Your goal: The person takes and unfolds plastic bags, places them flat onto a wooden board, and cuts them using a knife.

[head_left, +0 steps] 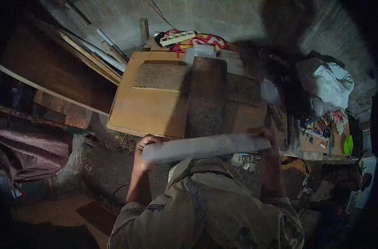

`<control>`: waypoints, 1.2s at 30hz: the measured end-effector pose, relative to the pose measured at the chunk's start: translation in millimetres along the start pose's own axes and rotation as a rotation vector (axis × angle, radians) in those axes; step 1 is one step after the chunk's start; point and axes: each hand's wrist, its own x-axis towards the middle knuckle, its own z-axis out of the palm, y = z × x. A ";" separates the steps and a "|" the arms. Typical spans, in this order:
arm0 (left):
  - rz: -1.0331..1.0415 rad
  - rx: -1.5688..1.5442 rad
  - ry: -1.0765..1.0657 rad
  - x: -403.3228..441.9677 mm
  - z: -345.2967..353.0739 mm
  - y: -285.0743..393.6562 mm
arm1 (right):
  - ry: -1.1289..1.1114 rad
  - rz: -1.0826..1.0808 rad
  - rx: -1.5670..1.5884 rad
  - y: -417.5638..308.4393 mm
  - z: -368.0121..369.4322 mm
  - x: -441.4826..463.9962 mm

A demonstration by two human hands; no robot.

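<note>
A long, pale grey board (205, 147) is held level in front of my chest, its surface blurred. My left hand (149, 146) grips its left end, fingers bent over the top edge. At the right end my right hand (266, 135), dark and smeared, is closed round the board. Beyond it lies a worktable covered with tan cardboard (155, 106). A dark brown plank (207, 93) rests lengthwise on the table, beside a shorter grey-brown board (160, 76).
At the table's far edge are a white power strip (177, 38), a patterned red cloth (208, 40) and a clear container (202, 51). Long boards (91, 58) lean at left. A white sack (334, 83) and small tools (320, 127) are at right.
</note>
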 end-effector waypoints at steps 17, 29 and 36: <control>0.078 0.879 -0.346 58.3 115.0 117.3 | -0.309 0.063 -0.873 13.7 139.0 44.1; -0.038 0.243 -0.074 86.2 88.3 41.0 | 0.106 0.565 -0.459 -11.8 111.6 94.7; -0.523 -0.187 0.014 44.5 59.6 -48.3 | 0.200 0.503 -0.087 30.6 96.3 78.2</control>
